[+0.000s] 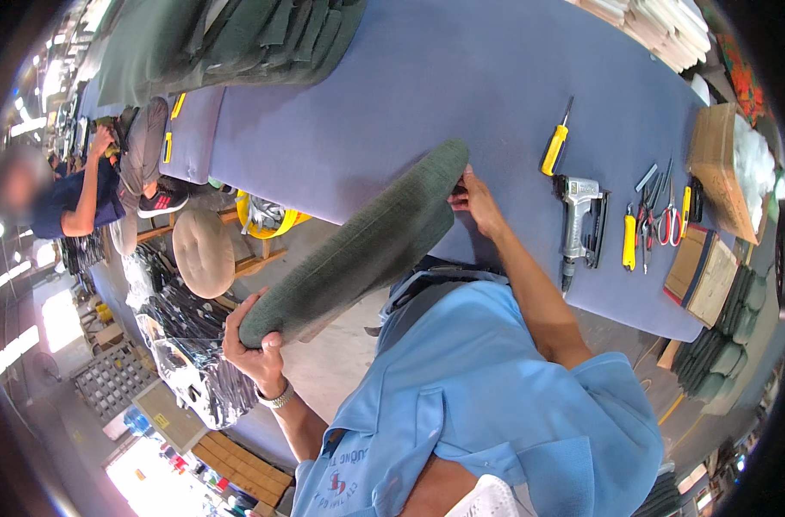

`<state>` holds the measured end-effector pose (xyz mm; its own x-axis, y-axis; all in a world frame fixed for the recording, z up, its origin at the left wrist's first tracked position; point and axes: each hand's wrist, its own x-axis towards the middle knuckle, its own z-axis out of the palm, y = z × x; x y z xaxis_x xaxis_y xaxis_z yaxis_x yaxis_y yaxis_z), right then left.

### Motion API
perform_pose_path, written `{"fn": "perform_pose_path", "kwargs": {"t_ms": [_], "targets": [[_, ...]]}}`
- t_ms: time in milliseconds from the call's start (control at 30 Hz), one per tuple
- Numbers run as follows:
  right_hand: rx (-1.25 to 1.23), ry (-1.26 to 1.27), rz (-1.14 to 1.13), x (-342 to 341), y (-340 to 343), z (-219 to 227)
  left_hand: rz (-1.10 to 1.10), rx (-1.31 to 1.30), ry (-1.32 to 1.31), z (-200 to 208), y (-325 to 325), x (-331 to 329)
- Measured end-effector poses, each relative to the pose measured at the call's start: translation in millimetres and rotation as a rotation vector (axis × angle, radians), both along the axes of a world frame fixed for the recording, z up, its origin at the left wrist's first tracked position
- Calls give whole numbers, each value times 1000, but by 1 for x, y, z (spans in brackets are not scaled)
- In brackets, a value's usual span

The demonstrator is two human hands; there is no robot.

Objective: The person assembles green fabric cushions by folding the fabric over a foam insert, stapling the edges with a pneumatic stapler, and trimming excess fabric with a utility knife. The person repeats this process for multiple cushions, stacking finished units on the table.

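A long dark green fabric-covered cushion [367, 250] is tilted in front of me, its upper right end over the table edge. My left hand [256, 345] grips its lower left end, thumb on one face and fingers round the other side. At the opposite end my right hand [472, 200] holds the cushion's rim, with part of the fingers hidden behind it. To the right of that hand, a pneumatic staple gun [575, 220] and a yellow-handled screwdriver [554, 148] lie on the blue-grey worktable [392, 95].
Dark green cushions [237, 43] are stacked at the table's far left. On the right lie a yellow cutter [629, 241], red-handled scissors [669, 226], pliers and a cardboard box [718, 168]. A round beige stool [203, 253] stands left, near a seated co-worker [78, 198].
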<state>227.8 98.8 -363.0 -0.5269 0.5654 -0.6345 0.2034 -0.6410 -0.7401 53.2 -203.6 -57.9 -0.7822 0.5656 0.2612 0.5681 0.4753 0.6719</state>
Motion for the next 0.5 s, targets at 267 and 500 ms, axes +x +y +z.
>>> {"fn": "perform_pose_path", "kwargs": {"t_ms": [267,500], "targets": [[124,101,-162,-14,37,37,-134,98,-20,-19,-7,26],[1035,-233,-111,22,170,150,73,276,-434,-56,55,6]]}}
